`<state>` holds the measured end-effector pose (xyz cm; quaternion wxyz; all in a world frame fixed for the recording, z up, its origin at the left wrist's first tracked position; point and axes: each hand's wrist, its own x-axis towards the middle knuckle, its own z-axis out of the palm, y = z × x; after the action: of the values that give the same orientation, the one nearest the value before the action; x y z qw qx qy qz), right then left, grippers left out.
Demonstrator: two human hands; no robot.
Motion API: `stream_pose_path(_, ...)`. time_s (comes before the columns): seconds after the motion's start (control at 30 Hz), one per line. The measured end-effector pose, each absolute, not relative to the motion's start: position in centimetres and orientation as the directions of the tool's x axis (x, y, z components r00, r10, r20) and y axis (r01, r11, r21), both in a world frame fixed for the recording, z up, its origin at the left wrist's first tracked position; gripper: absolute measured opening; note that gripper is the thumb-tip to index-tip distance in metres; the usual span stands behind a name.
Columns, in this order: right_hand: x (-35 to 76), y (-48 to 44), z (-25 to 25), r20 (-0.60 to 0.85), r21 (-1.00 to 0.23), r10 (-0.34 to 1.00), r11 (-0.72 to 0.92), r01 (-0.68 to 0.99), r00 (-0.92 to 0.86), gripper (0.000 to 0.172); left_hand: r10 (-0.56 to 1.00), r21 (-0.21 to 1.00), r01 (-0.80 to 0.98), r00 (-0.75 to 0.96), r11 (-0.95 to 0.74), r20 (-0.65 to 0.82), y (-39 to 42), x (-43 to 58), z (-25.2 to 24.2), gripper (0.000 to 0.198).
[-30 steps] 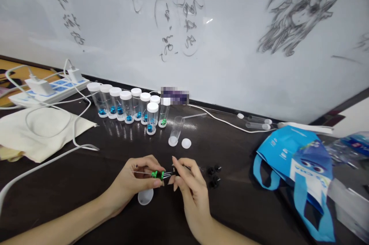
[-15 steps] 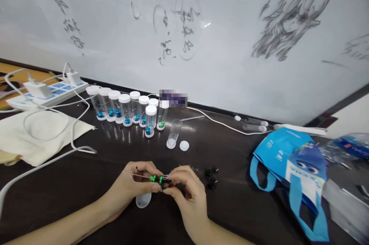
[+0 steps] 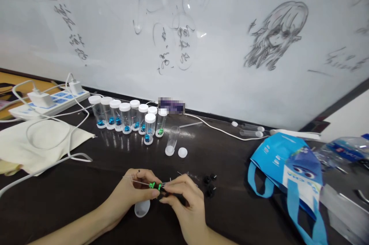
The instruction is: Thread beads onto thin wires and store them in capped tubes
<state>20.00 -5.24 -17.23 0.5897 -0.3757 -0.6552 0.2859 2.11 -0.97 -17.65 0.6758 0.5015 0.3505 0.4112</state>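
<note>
A glossy white whiteboard (image 3: 219, 79) with dark handwriting and a drawn long-haired figure stands behind a dark brown, shiny surface (image 3: 227, 156). Near the middle of the surface's front part, both hands are close together, clamped on one small shiny green and black piece (image 3: 155, 186). The left hand (image 3: 138, 189) pinches its green part between thumb and fingers, and a thin pale rod runs leftward from it across that hand. The right hand (image 3: 187, 199) has thumb and fingertips closed on the black end.

A round translucent shallow dish (image 3: 142, 209) lies just below the left hand; small black knob-like parts (image 3: 210, 190) sit to the right of the right hand. Farther back stands a group of clear plastic tubes with white caps (image 3: 125, 118), most showing blue pieces inside, one a green piece. Beside them are an uncapped clear tube (image 3: 173, 137) and a round white cap (image 3: 182, 152). A blue carrier bag (image 3: 281, 152) lies at the right; a cream cloth (image 3: 17, 137) and a white power strip (image 3: 62, 102) lie at the left.
</note>
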Motion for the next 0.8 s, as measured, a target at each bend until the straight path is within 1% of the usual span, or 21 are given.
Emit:
stream_pose_path(0.13, 20.05, -5.08, -17.27, 0.541, -0.831, 0.841, 0.538, 0.139, -0.019, 0.016, 0.902, 0.977, -0.181, 0.432, 0.112, -0.023, -0.94, 1.95, -17.68, 0.012)
stream_pose_path(0.23, 20.09, -4.97, -17.55, 0.511, -0.851, 0.860, 0.507, 0.139, -0.009, 0.012, 0.898, 0.980, -0.167, 0.439, 0.106, -0.023, -0.86, 1.87, -17.85, 0.012)
stream_pose_path(0.33, 20.09, -4.87, -17.87, 0.465, -0.878, 0.885, 0.460, 0.135, 0.008, 0.012, 0.899, 0.985, -0.148, 0.438, 0.091, -0.017, -0.77, 1.86, -17.97, 0.013)
stream_pose_path(0.43, 20.02, -4.80, -17.93, 0.402, -0.911, 0.916, 0.399, 0.102, 0.008, 0.011, 0.896, 0.989, -0.142, 0.443, 0.046, 0.022, -0.70, 1.85, -18.02, 0.012)
stream_pose_path(0.5, 19.95, -4.80, -17.81, 0.389, -0.918, 0.921, 0.386, 0.091, 0.011, 0.011, 0.895, 0.989, -0.148, 0.445, 0.030, 0.039, -0.67, 1.83, -18.07, 0.011)
stream_pose_path(0.7, 19.85, -4.98, -17.44, 0.530, -0.840, 0.848, 0.527, 0.128, -0.008, 0.008, 0.899, 0.982, -0.175, 0.438, 0.074, 0.010, -0.77, 1.98, -18.19, 0.013)
stream_pose_path(0.8, 19.86, -4.97, -17.39, 0.552, -0.824, 0.834, 0.548, 0.143, -0.015, 0.006, 0.901, 0.976, -0.198, 0.433, 0.086, 0.008, -0.85, 2.10, -18.12, 0.013)
